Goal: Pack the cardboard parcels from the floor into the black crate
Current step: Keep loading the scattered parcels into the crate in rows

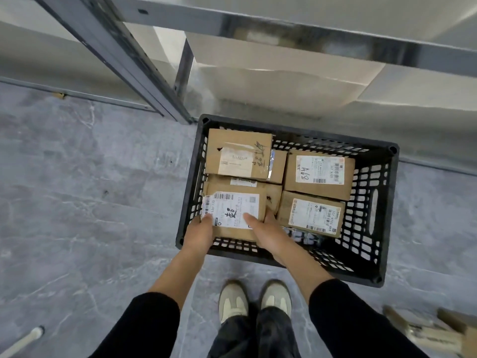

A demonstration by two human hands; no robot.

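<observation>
- Hands first: our left hand (200, 232) and right hand (265, 231) both grasp one cardboard parcel (232, 205), with thumbs pressed on its white label and fingers curled round its left and right sides
- We hold that parcel at the near-left corner of the black crate (387, 210), over another box whose edge shows just beyond it
- Three more parcels lie in the crate: a handwritten one (237, 153) in the far-left corner, one marked A68 (320, 174) in the far-right corner, and a labelled one (311, 214) just beside our right hand
- The crate stands on the grey floor (90, 189), its far-left corner near the foot of a metal shelf frame (144, 65)
- More parcels (438, 332), blurred, lie on the floor at the near right, well apart from the crate
- Our shoes (254, 298) stand near the crate's near edge
</observation>
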